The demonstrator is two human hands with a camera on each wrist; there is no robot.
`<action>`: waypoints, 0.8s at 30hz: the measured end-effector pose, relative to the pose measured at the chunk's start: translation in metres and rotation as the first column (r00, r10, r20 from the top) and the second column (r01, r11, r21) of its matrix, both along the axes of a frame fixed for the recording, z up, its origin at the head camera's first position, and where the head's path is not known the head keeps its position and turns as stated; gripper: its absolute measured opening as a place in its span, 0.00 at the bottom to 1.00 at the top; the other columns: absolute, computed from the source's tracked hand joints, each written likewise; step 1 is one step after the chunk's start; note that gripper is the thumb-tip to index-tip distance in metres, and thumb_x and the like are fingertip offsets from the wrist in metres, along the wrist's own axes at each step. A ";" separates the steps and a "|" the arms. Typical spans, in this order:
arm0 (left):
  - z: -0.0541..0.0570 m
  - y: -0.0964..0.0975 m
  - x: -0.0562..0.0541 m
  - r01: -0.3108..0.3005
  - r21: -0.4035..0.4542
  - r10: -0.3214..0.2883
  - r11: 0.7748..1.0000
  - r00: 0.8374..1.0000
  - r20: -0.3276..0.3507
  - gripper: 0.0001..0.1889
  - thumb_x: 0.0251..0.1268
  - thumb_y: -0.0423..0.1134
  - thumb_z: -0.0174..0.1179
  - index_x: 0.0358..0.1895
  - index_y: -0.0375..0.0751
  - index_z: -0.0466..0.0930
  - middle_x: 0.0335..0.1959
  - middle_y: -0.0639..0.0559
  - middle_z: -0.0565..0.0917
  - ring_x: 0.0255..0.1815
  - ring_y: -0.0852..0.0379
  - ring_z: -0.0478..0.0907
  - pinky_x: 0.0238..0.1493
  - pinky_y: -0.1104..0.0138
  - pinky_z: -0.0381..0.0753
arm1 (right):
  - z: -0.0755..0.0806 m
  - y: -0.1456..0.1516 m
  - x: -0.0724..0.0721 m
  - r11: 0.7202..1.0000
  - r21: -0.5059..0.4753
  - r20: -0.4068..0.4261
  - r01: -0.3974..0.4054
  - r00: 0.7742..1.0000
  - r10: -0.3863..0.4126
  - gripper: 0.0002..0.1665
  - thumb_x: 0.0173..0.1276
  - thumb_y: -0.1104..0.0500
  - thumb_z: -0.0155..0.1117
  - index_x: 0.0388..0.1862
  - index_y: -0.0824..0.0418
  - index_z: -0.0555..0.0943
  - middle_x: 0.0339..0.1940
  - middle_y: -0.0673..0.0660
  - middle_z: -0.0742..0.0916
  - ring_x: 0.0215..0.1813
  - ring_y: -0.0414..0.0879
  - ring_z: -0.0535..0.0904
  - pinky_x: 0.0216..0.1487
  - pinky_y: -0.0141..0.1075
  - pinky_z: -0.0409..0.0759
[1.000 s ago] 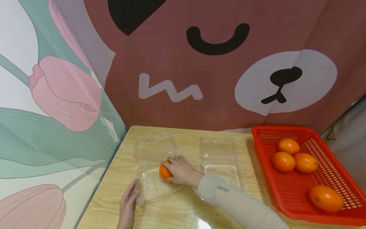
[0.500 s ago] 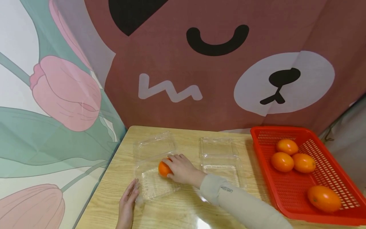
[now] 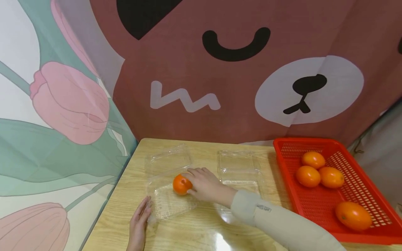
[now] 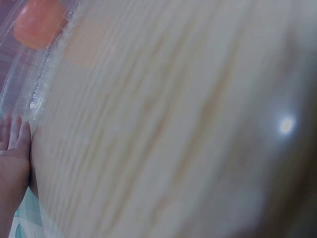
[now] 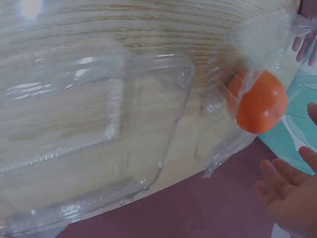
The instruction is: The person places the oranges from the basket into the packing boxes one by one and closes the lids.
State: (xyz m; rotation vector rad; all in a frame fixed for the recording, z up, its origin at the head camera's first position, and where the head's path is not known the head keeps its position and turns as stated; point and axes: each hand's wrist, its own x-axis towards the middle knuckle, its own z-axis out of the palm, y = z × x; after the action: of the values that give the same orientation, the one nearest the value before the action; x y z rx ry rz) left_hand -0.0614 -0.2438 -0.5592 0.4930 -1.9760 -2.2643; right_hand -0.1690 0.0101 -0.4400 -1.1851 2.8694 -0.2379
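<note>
An orange (image 3: 181, 184) lies in the base of the left clear plastic clamshell box (image 3: 162, 205), whose lid is folded back. My right hand (image 3: 205, 186) is beside the orange in the head view. In the right wrist view, the right hand's spread fingers (image 5: 282, 176) are apart from the orange (image 5: 262, 101), with nothing in their grasp. At the near left corner of that box, my left hand (image 3: 139, 219) stands on edge with straight fingers against the plastic. The left wrist view shows this left hand (image 4: 14, 163) beside the box's wall.
A second clear clamshell box (image 3: 240, 162), lid folded back, is at the middle right, partly behind the right arm. The red basket (image 3: 361, 237) at the right bears several oranges (image 3: 353, 215). A patterned curtain (image 3: 188, 122) hangs behind the wooden table (image 3: 176, 237).
My right hand has loosened from the orange and drawn slightly right, so more of the fruit shows. The left hand stays at the box's corner.
</note>
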 end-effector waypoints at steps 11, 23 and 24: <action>0.000 0.000 0.000 0.002 0.004 -0.002 1.000 1.000 0.003 0.30 0.78 0.39 0.51 0.75 0.29 0.55 0.72 0.52 0.67 0.61 0.76 0.69 0.60 0.83 0.67 | 0.021 0.030 0.013 0.999 -0.017 -0.014 -0.027 1.000 0.027 0.35 0.69 0.44 0.65 0.71 0.55 0.71 0.69 0.58 0.75 0.68 0.54 0.72 0.68 0.52 0.70; -0.001 0.000 -0.001 -0.007 0.018 0.007 1.000 1.000 -0.003 0.31 0.77 0.40 0.52 0.75 0.29 0.55 0.66 0.64 0.73 0.60 0.76 0.71 0.60 0.83 0.67 | 0.036 0.074 0.012 0.998 -0.046 0.028 0.036 0.999 -0.035 0.34 0.67 0.48 0.69 0.69 0.58 0.73 0.67 0.62 0.77 0.67 0.58 0.72 0.69 0.54 0.69; -0.001 0.000 -0.002 -0.008 0.018 0.008 1.000 1.000 -0.007 0.31 0.77 0.40 0.52 0.75 0.29 0.55 0.66 0.63 0.73 0.60 0.76 0.71 0.60 0.83 0.67 | 0.037 0.077 0.013 0.997 -0.064 0.045 0.047 0.998 -0.044 0.34 0.67 0.49 0.69 0.69 0.58 0.73 0.67 0.62 0.77 0.67 0.58 0.72 0.69 0.54 0.69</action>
State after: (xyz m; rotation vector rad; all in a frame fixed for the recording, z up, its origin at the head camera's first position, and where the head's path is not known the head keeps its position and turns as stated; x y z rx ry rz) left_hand -0.0630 -0.2437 -0.5605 0.4923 -1.9487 -2.2779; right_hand -0.1562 0.0870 -0.4034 -1.1109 2.8739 -0.3564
